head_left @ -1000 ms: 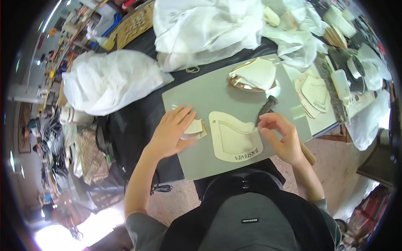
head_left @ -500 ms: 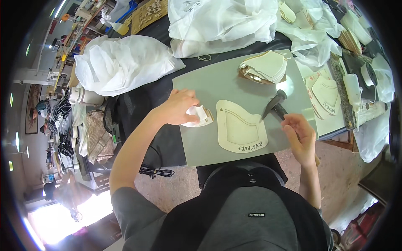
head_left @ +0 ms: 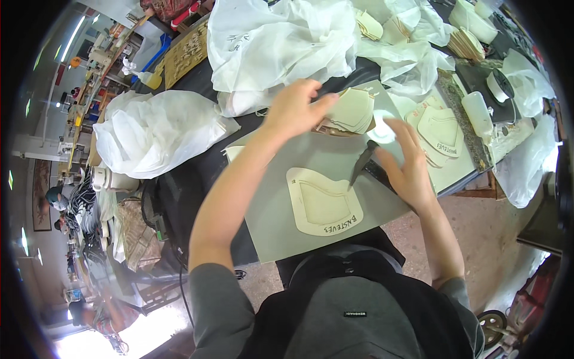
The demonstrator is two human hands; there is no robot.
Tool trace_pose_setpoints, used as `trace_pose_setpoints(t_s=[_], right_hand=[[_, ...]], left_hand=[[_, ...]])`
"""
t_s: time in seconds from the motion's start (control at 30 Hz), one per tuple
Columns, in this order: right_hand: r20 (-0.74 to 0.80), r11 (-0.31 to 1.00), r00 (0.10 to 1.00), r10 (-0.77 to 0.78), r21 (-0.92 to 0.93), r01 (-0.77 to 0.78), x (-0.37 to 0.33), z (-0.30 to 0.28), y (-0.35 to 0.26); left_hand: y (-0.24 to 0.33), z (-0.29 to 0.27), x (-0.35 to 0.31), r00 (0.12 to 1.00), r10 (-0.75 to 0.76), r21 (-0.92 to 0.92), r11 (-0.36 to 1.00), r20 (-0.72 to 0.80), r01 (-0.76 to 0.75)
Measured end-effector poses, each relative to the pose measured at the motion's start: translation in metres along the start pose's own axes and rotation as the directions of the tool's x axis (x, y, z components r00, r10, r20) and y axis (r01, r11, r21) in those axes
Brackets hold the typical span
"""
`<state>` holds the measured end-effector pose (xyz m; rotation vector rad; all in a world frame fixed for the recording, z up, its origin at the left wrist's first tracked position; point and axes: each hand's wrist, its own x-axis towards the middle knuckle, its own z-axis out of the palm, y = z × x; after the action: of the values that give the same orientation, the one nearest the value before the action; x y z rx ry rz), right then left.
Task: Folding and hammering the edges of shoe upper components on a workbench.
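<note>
My left hand reaches over the far part of the grey board, thumb and fingers apart and holding nothing. Its thumb comes up to the left edge of a stack of cream cut pieces. My right hand is also open, fingers stretched, over the handle end of a hammer on the board. A flat cream template with a curved outline and dark handwriting lies nearer me, the hammer's tip touching or overlapping its right edge. Light-coloured pieces show partly behind my left forearm.
White plastic bags stand along the far and left side. At the right are more cream templates, a white squeeze bottle and a white spool. The grey board ends near my body.
My left hand has let go of the small white pieces at the left and moved right to the stack. My right hand has moved away from me and opened out above the hammer.
</note>
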<state>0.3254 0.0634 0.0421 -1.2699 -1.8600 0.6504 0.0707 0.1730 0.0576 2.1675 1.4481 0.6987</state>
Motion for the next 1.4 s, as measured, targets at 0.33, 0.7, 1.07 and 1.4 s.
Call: trace_pose_setpoints(t_s=[0.33,0.7,1.07,1.4], right_hand=[[0.162,0.994,0.981,0.110,-0.011,-0.109,0.003,0.030,0.003],[0.263,0.981,0.965,-0.013,0.191,-0.039,-0.071,0.017,-0.007],[0.298,0.990,0.944,-0.141,0.023,0.141,-0.085,0.034,-0.012],[0.320,0.990,0.937,-0.139,0.017,0.142,-0.081,0.033,-0.011]], left_hand=[[0.022,0.043,-0.016,0.701,0.579,0.485,0.794,-0.416,-0.367],[0.009,-0.011,-0.080,0.623,0.064,-0.288,0.920,0.779,0.266],[0.000,0.009,-0.093,0.630,0.051,-0.229,0.952,0.775,0.204],[0.006,0.009,-0.093,0.637,-0.020,-0.161,0.961,0.770,0.225]])
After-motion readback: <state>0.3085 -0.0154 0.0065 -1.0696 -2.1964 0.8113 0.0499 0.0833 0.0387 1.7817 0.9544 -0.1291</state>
